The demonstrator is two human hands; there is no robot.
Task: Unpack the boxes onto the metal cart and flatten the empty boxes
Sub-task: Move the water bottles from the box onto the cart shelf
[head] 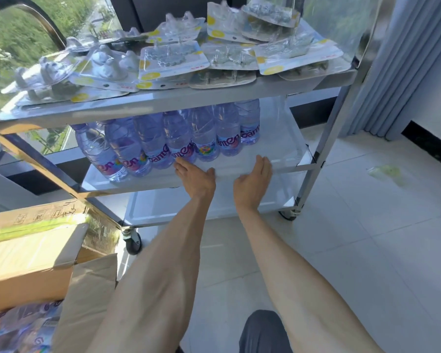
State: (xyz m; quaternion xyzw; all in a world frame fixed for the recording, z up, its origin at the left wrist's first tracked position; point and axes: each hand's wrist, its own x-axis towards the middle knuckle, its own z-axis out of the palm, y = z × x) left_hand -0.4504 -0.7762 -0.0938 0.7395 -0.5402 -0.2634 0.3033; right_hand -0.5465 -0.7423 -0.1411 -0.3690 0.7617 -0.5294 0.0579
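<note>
A three-shelf metal cart point(178, 98) stands in front of me. Its top shelf is covered with several blister packs point(172, 61). Several clear water bottles point(177, 140) with pink-lettered labels stand in a row on the middle shelf. My left hand point(196, 178) is at that shelf's front edge, fingers apart, fingertips just short of a bottle's base. My right hand point(255, 180) hovers beside it, also holding nothing. An open cardboard box point(31, 253) sits at lower left, with more bottles point(18, 324) showing inside below its flap.
The bottom shelf point(214, 202) of the cart is bare metal. The cart rests on castor wheels point(133, 242) on a white tiled floor. Blue curtains point(402, 72) hang at right. A scrap of green plastic point(387, 173) lies on the floor. My knee point(262, 332) shows at the bottom.
</note>
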